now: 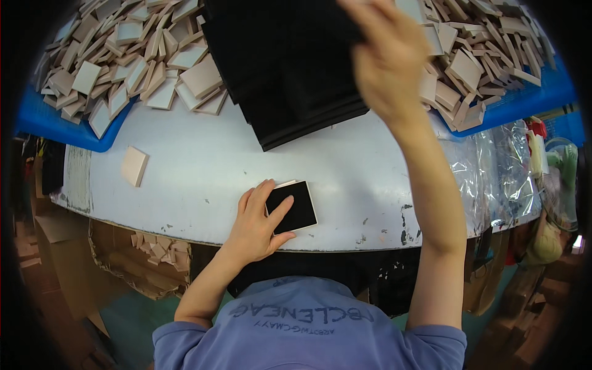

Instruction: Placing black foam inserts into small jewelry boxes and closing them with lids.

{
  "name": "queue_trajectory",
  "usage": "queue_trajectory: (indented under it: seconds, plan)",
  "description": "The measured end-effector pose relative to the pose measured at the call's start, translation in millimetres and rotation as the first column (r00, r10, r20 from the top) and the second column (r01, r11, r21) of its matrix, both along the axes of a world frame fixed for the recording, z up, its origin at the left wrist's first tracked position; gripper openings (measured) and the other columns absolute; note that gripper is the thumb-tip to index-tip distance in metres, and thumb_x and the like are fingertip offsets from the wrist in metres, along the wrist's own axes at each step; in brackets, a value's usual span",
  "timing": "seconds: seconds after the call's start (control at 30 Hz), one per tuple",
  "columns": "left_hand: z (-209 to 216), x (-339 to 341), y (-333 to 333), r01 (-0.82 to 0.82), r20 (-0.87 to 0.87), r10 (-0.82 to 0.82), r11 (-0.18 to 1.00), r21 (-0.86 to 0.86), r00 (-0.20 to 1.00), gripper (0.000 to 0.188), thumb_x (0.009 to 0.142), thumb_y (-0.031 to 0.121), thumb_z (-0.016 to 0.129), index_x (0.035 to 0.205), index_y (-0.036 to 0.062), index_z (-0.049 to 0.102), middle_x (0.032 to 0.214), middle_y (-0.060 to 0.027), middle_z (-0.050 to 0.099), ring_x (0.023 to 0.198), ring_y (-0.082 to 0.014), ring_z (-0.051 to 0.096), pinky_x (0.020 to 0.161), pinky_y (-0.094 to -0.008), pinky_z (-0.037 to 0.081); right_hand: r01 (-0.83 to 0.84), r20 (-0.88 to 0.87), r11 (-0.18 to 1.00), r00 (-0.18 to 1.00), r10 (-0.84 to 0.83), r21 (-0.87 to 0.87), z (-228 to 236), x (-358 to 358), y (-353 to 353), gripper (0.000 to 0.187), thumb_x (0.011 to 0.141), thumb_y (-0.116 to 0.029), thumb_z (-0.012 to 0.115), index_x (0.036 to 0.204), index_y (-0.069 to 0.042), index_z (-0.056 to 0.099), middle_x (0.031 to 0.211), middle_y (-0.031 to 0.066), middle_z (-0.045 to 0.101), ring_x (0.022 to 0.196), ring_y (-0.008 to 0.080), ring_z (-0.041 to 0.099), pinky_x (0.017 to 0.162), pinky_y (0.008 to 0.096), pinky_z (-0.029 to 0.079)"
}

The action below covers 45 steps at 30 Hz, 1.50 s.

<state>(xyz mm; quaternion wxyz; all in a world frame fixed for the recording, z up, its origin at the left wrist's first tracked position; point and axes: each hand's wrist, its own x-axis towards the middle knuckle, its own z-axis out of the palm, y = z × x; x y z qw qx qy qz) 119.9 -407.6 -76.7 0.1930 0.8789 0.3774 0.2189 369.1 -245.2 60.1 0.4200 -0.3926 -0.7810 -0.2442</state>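
Observation:
Near the table's front edge, my left hand (256, 222) holds a small shallow box (313, 213) down on the tabletop. It is pale-rimmed, and a black pad (299, 213) covers its face. One finger lies on the black pad; the thumb sits along the near edge and the other fingers at the far left side. My right hand (391, 61) is raised at the far right side of a thick stack of black sheets (290, 74). It is smeared by motion, and its fingertips run toward the top of the picture, so its grip is unclear.
Pale box pieces heap up in blue trays at far left (114, 132) and far right (524, 111). One loose pale piece (134, 166) lies on the white table (185, 191). Clear plastic bags (493, 176) lie at right. Below the left edge, a carton (132, 265) holds more pieces.

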Motion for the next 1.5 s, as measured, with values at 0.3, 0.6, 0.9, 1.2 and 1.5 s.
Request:
queue_trajectory:
  seconds: [0.3, 0.6, 0.9, 1.2, 1.5]
  plan:
    - [4.1, -1.8, -3.0, 0.030, -0.059, -0.030, 0.999, 0.010, 0.998, 0.047, 0.075, 0.025, 0.070, 0.121, 0.0273, 0.060, 0.142, -0.0277, 0.025, 0.130, -0.0421, 0.027, 0.104, -0.0515, 0.022, -0.141, -0.435, 0.816, 0.889, -0.145, -0.561, -12.9, 82.7, 58.6, 0.043, 0.074, -0.009, 0.048, 0.116, -0.004, 0.058, 0.110, 0.0143, 0.061, 0.104, 0.0263, 0.055, 0.092, 0.0317, 0.041]
    - [-2.4, -3.2, -0.6, -0.007, 0.048, 0.009, 0.998, -0.056, 0.999, 0.041, 0.076, 0.022, 0.071, 0.116, 0.0242, 0.063, 0.142, -0.0245, 0.028, 0.129, -0.0435, 0.029, 0.103, -0.0500, 0.027, 0.160, -0.089, 0.573, 0.920, -0.382, -0.804, -89.8, 181.0, 105.8, 0.057, 0.059, -0.013, 0.068, 0.110, -0.001, 0.046, 0.111, 0.0199, 0.055, 0.105, 0.0336, 0.054, 0.090, 0.0359, 0.043]
    - [-1.1, -4.2, 0.8, -0.016, 0.137, 0.013, 1.000, 0.020, 0.991, 0.044, 0.071, 0.020, 0.073, 0.114, 0.0195, 0.065, 0.139, -0.0238, 0.033, 0.122, -0.0407, 0.036, 0.099, -0.0475, 0.031, 0.478, 0.075, 0.702, 0.850, -0.522, -0.528, -117.5, 175.3, 44.5, 0.060, 0.066, -0.037, 0.074, 0.110, -0.002, 0.056, 0.095, 0.0127, 0.064, 0.089, 0.0288, 0.060, 0.083, 0.0386, 0.045]
    - [6.8, -4.4, -9.0, -0.071, 0.021, 0.070, 0.997, 0.042, 0.997, 0.050, 0.073, 0.020, 0.072, 0.121, 0.0192, 0.059, 0.139, -0.0247, 0.031, 0.122, -0.0396, 0.036, 0.096, -0.0470, 0.031, -0.080, -0.871, 0.952, 0.433, -0.235, -0.296, -81.5, 125.1, -16.3, 0.024, 0.090, -0.019, 0.058, 0.103, 0.002, 0.056, 0.095, 0.0072, 0.062, 0.081, 0.0135, 0.058, 0.074, 0.0263, 0.048]
    - [-12.8, -9.9, 4.3, 0.026, 0.309, -0.023, 1.000, -0.007, 0.951, 0.116, 0.068, 0.023, 0.079, 0.148, 0.0172, -0.005, 0.146, -0.0335, 0.013, 0.126, -0.0425, 0.038, 0.094, -0.0455, 0.035, -0.713, -0.662, 0.078, 0.597, -0.454, -0.697, -128.2, -26.9, -112.4, 0.025, 0.089, -0.015, 0.058, 0.106, 0.003, 0.063, 0.086, 0.0074, 0.067, 0.074, 0.0127, 0.061, 0.067, 0.0252, 0.049]
